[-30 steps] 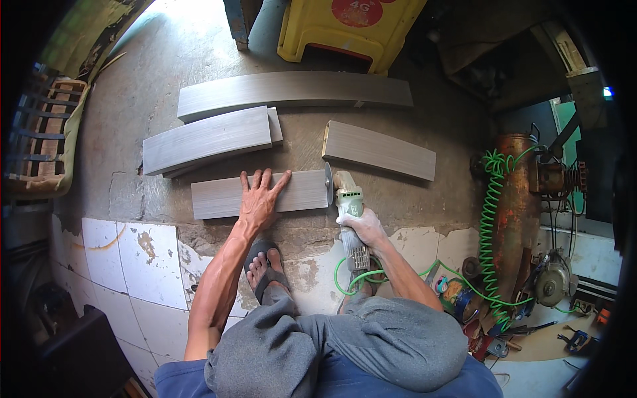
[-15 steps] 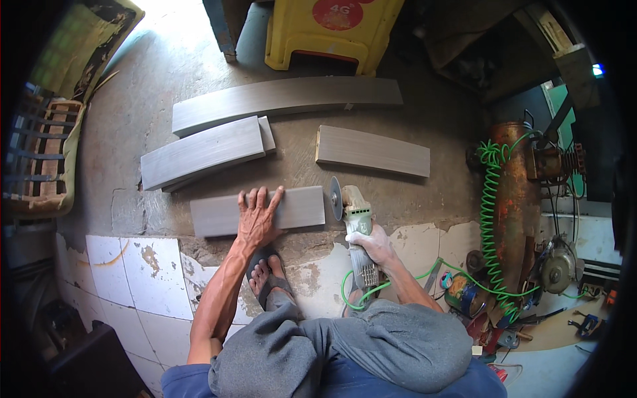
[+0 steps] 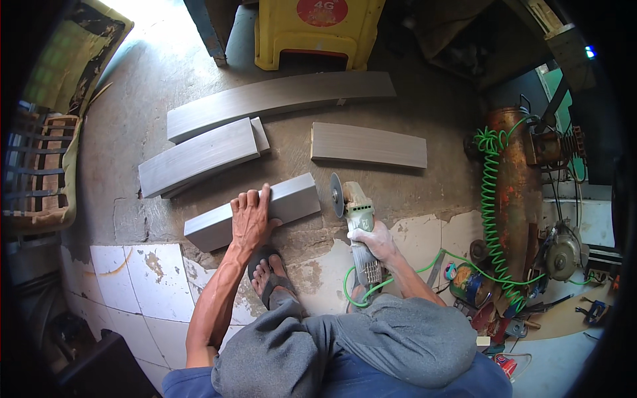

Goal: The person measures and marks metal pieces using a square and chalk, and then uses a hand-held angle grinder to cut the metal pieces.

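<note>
My left hand (image 3: 251, 219) grips a grey metal box-section bar (image 3: 295, 198), fingers curled over its far edge and thumb on the near side. The bar is tipped so that two long faces show, and its right end points away from me. In my right hand (image 3: 377, 241) is an angle grinder (image 3: 361, 217), held round its body. Its thin disc (image 3: 337, 195) stands upright just right of the bar's end, apart from it. Whether the disc spins cannot be told.
Beyond lie a long metal bar (image 3: 279, 101), a stacked pair of shorter bars (image 3: 199, 154) and another short bar (image 3: 368, 144). A yellow plastic stool (image 3: 318, 36) stands at the back. Right are a rusty tank (image 3: 509, 166) and a coiled green hose (image 3: 490, 219). My sandalled foot (image 3: 271, 278) is close to the bar.
My left hand has rolled the bar onto an edge and swung its right end away from me. My right hand keeps the grinder in nearly the same place. The view has shifted slightly.
</note>
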### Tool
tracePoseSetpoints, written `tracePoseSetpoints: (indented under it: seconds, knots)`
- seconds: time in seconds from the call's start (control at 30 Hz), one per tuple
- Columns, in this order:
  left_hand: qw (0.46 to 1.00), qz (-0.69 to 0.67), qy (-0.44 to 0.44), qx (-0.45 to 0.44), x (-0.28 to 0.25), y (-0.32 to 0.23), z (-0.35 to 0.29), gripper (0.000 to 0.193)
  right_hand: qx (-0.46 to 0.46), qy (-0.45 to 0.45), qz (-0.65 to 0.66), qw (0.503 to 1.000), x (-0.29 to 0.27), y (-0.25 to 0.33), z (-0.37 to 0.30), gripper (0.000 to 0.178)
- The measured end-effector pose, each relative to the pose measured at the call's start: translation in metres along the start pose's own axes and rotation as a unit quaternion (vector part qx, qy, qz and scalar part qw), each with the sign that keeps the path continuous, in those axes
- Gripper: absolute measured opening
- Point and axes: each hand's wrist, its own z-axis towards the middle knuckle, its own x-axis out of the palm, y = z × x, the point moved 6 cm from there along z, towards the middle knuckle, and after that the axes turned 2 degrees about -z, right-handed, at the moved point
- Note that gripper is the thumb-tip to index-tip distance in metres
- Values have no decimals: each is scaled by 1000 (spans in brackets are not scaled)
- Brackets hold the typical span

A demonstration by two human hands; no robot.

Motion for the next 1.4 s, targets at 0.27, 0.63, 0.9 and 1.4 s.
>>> tracePoseSetpoints:
  seconds: [0.27,0.63,0.9,1.4]
  knots:
    - [998,-38,44,-10,-12,0,24,85,-1,6,-45,999,0,-3,-3,51]
    - [999,-9,-19,41,-9,3,19,90,-8,15,-98,995,9,-20,13,66]
    - [999,-11,-13,39,-8,2,16,87,4,24,-135,991,11,-23,23,73]
    - [998,-10,-28,52,-8,1,15,85,10,40,-142,989,12,5,23,69]
